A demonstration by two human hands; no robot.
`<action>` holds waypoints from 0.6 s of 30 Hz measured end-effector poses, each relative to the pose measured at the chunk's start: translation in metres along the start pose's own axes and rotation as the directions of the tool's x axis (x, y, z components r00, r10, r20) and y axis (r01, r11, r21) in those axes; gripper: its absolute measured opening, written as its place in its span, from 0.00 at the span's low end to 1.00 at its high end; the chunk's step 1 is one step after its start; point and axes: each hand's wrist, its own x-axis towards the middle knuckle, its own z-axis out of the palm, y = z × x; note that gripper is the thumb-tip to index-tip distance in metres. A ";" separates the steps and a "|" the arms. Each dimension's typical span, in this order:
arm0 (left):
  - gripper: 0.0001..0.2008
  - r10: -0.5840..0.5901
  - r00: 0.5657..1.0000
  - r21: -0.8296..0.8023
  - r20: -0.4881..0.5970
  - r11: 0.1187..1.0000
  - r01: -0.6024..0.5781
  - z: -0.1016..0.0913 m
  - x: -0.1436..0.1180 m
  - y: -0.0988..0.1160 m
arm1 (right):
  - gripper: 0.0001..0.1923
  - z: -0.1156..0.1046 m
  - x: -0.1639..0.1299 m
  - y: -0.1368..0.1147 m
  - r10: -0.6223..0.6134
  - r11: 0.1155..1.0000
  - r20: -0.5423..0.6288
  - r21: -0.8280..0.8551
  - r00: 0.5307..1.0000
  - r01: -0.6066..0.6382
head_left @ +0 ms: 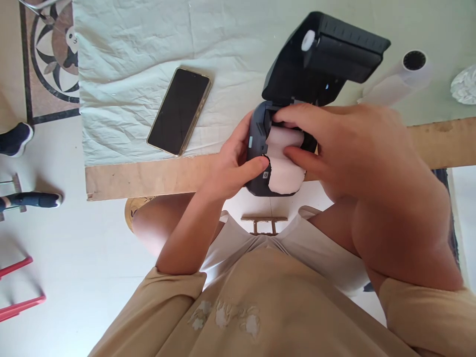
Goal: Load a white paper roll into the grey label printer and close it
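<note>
A black portable receipt printer is held at the table's front edge with its lid swung up and back. My left hand grips the printer's left side, thumb over the front rim. White paper from a paper roll hangs out over the printer's front. At the compartment, my right hand has its thumb and a finger on the paper roll; its other fingers are mostly hidden. A white roller wheel shows on the lid's underside.
On the pale cloth lies a smartphone to the left. Right of the printer are a white roll with a dark core and a crumpled white thing. The table has a wooden front edge. Another person's shoes show at far left.
</note>
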 end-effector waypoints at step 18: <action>0.40 0.010 1.000 -0.075 -0.028 0.997 -0.012 -0.001 0.010 -0.007 | 0.17 0.027 0.011 0.062 0.424 0.875 -0.291 0.376 0.857 -0.305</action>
